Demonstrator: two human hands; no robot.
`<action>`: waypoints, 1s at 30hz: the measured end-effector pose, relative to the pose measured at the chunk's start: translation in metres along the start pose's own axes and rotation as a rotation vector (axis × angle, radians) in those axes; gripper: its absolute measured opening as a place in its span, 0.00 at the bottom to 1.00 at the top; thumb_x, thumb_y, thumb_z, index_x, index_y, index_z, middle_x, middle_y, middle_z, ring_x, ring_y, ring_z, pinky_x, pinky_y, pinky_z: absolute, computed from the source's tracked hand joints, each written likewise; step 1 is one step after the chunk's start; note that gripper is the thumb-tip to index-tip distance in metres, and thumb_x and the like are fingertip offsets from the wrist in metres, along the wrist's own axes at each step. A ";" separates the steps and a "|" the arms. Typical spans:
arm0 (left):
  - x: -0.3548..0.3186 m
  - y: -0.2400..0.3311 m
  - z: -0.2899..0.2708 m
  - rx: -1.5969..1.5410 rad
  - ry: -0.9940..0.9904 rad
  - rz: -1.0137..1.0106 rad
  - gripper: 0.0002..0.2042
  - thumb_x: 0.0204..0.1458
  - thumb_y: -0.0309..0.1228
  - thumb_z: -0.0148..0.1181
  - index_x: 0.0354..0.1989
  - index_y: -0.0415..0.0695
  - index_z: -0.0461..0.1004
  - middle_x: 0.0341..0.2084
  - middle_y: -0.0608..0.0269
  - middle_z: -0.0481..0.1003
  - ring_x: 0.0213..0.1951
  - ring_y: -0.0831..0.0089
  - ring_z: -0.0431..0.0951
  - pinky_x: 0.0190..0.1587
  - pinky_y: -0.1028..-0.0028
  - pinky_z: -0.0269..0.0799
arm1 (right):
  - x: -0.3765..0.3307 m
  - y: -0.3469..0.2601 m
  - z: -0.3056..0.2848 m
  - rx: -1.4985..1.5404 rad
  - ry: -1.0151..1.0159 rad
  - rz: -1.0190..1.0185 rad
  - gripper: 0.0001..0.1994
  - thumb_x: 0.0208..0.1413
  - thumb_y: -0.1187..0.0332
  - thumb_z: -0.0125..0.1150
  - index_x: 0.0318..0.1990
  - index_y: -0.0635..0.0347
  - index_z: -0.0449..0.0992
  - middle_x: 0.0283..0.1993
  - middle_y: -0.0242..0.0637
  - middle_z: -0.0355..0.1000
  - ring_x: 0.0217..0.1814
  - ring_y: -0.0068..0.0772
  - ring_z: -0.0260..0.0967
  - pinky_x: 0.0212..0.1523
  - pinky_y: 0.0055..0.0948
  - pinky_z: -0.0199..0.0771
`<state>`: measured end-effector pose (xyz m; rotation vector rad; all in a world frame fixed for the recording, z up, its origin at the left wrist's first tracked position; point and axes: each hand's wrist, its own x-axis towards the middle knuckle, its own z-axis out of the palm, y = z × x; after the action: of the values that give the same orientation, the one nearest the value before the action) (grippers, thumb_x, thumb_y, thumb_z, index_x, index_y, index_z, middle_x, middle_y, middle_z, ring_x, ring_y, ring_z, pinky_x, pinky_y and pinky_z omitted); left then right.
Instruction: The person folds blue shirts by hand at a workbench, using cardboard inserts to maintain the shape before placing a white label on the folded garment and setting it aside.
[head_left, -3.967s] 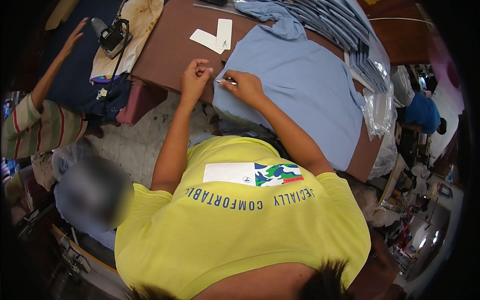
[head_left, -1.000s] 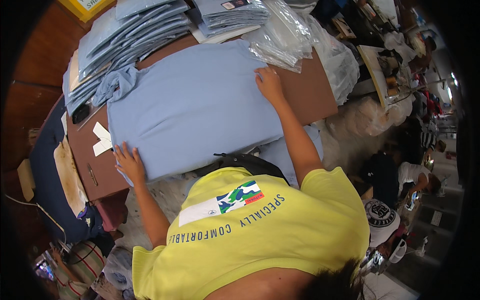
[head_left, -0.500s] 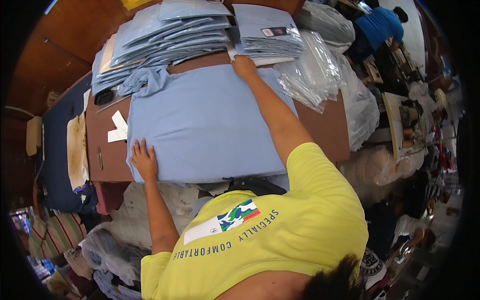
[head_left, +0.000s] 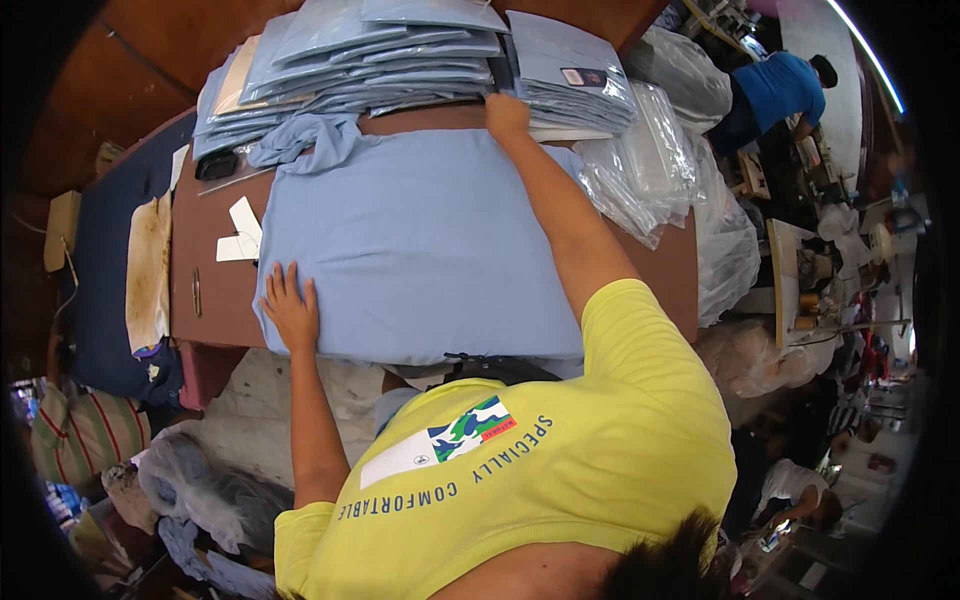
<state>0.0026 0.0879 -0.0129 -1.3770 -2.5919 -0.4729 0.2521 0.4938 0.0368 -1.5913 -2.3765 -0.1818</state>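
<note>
A light blue garment [head_left: 430, 250] lies spread flat across the brown table, its near edge by my body. My left hand [head_left: 291, 312] rests open on its left front corner, palm down with the fingers out. Over the cloth my right arm reaches to the far side. There my right hand [head_left: 508, 117] is closed between two stacks of bagged light blue garments, the larger stack [head_left: 385, 60] to its left and the smaller stack [head_left: 570, 75] to its right. What its fingers hold is hidden. A crumpled blue part [head_left: 310, 143] of cloth lies at the garment's far left.
White card tags [head_left: 242, 235] and thin metal tweezers or snips [head_left: 196, 292] lie left of the garment. Clear plastic bags [head_left: 645, 165] cover the table's far right. A stained cloth-covered board [head_left: 150, 270] borders the left side. A person in a blue shirt [head_left: 780, 95] works beyond the far right.
My right hand has drawn its fingers in at the gap between the stacks, and the white piece by its fingertips no longer shows. My left hand stays on the cloth. The view has shifted slightly.
</note>
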 end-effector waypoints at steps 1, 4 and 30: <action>0.001 0.001 0.000 -0.009 -0.006 -0.004 0.21 0.54 0.43 0.48 0.56 0.53 0.64 0.61 0.62 0.56 0.63 0.60 0.51 0.61 0.48 0.41 | 0.007 0.004 -0.002 0.019 -0.012 0.057 0.07 0.43 0.71 0.56 0.30 0.58 0.78 0.32 0.42 0.75 0.38 0.44 0.75 0.35 0.40 0.74; 0.001 0.000 -0.002 -0.023 -0.019 -0.026 0.21 0.54 0.44 0.48 0.56 0.53 0.64 0.61 0.62 0.56 0.63 0.60 0.50 0.61 0.48 0.41 | 0.020 0.011 -0.023 0.129 -0.089 0.240 0.10 0.44 0.68 0.56 0.34 0.58 0.78 0.38 0.43 0.75 0.43 0.45 0.73 0.40 0.41 0.73; -0.016 -0.076 -0.035 -0.446 0.084 0.123 0.19 0.55 0.39 0.50 0.54 0.47 0.65 0.56 0.56 0.61 0.57 0.54 0.58 0.58 0.58 0.52 | -0.117 -0.089 -0.310 0.948 -0.397 -0.531 0.09 0.52 0.77 0.51 0.39 0.61 0.75 0.34 0.29 0.73 0.35 0.21 0.66 0.39 0.22 0.66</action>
<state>-0.0517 0.0230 -0.0002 -1.5880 -2.4053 -1.1138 0.2607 0.2764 0.3021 -0.5738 -2.4702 1.0790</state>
